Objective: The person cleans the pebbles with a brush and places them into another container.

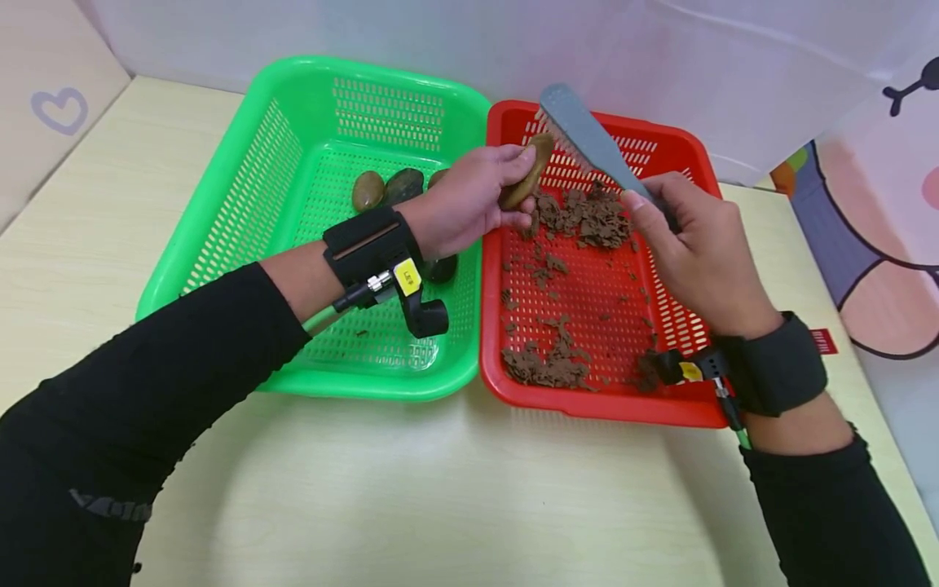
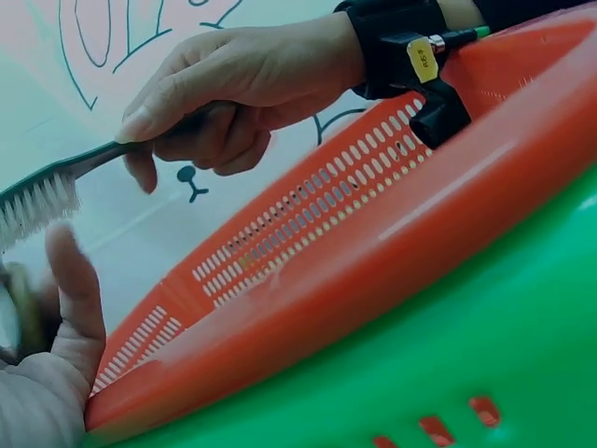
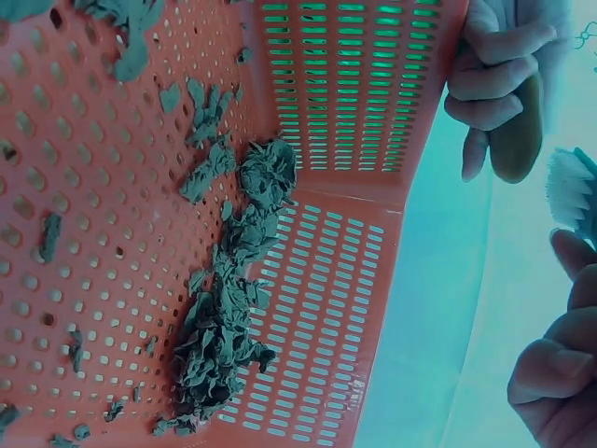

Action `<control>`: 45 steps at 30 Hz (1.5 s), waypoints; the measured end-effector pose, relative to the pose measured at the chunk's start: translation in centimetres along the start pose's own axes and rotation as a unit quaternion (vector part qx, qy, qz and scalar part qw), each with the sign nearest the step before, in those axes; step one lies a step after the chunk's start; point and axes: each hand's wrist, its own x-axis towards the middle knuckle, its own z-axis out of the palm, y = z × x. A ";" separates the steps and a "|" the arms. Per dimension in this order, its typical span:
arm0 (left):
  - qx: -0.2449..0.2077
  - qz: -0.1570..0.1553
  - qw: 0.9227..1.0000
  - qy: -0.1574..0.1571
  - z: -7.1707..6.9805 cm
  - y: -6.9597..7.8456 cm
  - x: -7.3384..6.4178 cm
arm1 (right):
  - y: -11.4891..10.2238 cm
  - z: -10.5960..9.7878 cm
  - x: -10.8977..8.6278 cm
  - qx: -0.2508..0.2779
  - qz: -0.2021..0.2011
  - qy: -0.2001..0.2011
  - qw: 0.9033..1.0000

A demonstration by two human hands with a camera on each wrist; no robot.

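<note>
My left hand [image 1: 469,196] pinches a smooth olive-brown stone [image 1: 530,173] between thumb and fingers, over the line where the two baskets meet. Above the red basket [image 1: 601,310], my right hand [image 1: 700,244] grips the handle of a grey-blue brush [image 1: 587,134], its pale bristles turned toward the stone. In the right wrist view the stone [image 3: 519,135] and the bristles [image 3: 567,187] stand a little apart. Brown crumbly flakes [image 1: 594,216] lie heaped at the back of the red basket, with more bits [image 1: 546,367] at its front.
To the left stands a green basket [image 1: 220,269] with several dark and brown stones [image 1: 368,191] in it, partly hidden by my left hand and wrist. Both baskets sit side by side on a pale wooden table [image 1: 469,489]. A white cloth wall [image 1: 455,41] rises behind them.
</note>
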 end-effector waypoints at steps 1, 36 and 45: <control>0.002 -0.001 1.000 0.006 0.0 0.0 0.0 | 0.0 0.0 0.0 0.002 -0.002 0.000 1.000; -0.065 -0.016 0.996 -0.056 -0.7 0.0 -0.2 | -0.1 0.0 0.2 -0.011 0.009 -0.129 0.992; -0.069 -0.015 0.996 -0.052 -0.7 0.0 -0.3 | 0.0 0.0 0.2 -0.007 0.034 -0.146 0.989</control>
